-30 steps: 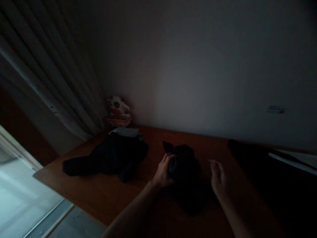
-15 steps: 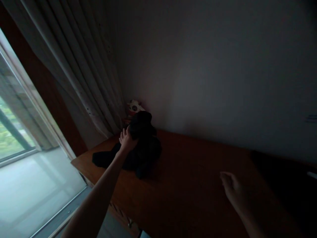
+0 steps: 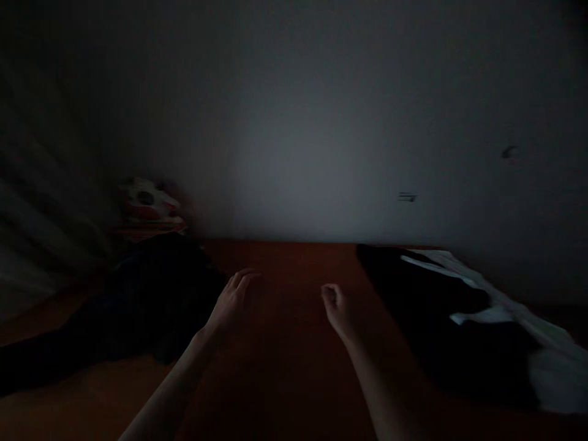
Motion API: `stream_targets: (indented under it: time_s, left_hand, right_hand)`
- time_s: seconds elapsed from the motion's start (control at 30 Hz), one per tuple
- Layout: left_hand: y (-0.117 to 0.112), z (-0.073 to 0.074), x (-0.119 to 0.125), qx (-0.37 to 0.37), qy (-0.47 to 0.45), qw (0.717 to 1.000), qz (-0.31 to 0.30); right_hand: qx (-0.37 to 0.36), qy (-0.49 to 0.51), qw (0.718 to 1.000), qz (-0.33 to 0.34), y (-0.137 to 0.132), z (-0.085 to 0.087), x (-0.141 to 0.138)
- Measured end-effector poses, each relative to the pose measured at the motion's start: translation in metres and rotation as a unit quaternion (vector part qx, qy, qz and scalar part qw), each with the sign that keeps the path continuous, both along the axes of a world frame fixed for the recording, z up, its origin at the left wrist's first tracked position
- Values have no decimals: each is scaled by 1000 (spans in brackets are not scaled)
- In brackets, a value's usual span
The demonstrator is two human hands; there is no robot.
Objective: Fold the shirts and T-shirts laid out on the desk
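Note:
My left hand (image 3: 233, 298) is open over the wooden tabletop (image 3: 285, 263), its fingers stretched forward and holding nothing. Just left of it lies a crumpled heap of dark cloth (image 3: 151, 300), with one long part trailing toward the left edge. My right hand (image 3: 337, 309) is loosely curled above the middle of the tabletop, with nothing visible in it. Right of that hand, a black cloth piece (image 3: 427, 324) with white strips lies spread out, partly over white fabric (image 3: 558, 373). The dim light hides the folds and the exact kind of these cloths.
A white toy-like figure with dark patches (image 3: 149, 197) rests on a small stack (image 3: 151, 229) in the back left corner. A curtain (image 3: 41, 184) hangs at the left. The wall (image 3: 294, 135) behind the table carries small dark marks (image 3: 407, 196).
My left hand has let go of the dark cloth and moved right of it. The view has turned right, bringing the black and white cloths into sight. The window has left the view.

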State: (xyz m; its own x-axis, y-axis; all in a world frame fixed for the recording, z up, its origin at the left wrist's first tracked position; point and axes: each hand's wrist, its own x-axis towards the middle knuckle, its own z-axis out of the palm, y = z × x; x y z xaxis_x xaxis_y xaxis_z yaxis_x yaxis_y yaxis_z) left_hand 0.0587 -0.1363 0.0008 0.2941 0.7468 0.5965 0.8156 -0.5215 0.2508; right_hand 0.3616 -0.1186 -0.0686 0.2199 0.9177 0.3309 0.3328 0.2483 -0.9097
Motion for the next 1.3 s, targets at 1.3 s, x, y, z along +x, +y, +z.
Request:
stream_targets:
  time_s: [1.3]
  left_hand:
    - [-5, -42, 67, -170, -184, 958, -139]
  right_hand:
    - [17, 110, 992, 53, -24, 126, 24]
